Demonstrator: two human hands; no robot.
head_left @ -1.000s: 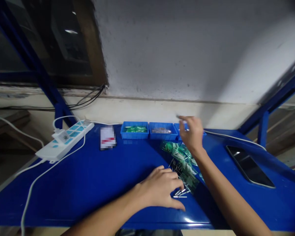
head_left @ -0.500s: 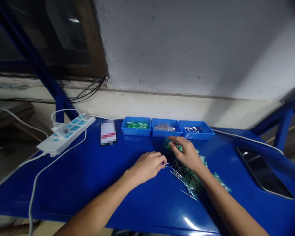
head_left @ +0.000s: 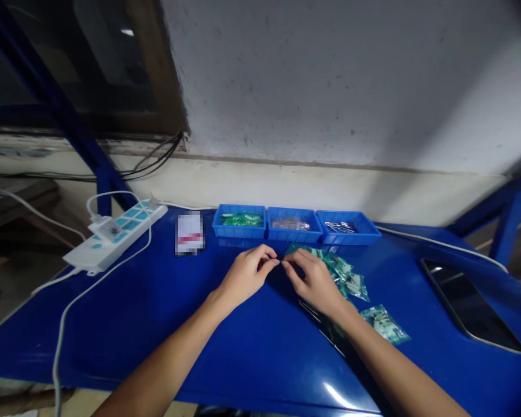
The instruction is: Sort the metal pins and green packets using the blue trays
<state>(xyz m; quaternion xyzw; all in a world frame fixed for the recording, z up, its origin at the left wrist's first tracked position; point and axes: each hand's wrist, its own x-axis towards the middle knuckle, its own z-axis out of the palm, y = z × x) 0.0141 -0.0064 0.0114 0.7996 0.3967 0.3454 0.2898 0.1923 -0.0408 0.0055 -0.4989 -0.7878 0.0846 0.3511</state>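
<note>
My left hand and my right hand meet fingertip to fingertip above the blue table, in front of the middle bin. Both are closed in a pinch. Whatever sits between the fingertips is too small to make out. Beside and partly behind my right hand lies a pile of small clear packets with green and white pieces in them. One more packet lies apart, by my right forearm. Thin metal pins are strewn under my right wrist, and the arm hides some of them.
Along the wall stand three blue bins: one with green pieces, one with clear plastic, one with metal pins. A blurred white card and a power strip are left. A phone lies right.
My left hand has moved up and slightly right, turning its fingertips inward. My right hand has come down from the packets towards it, and their fingertips now meet.
</note>
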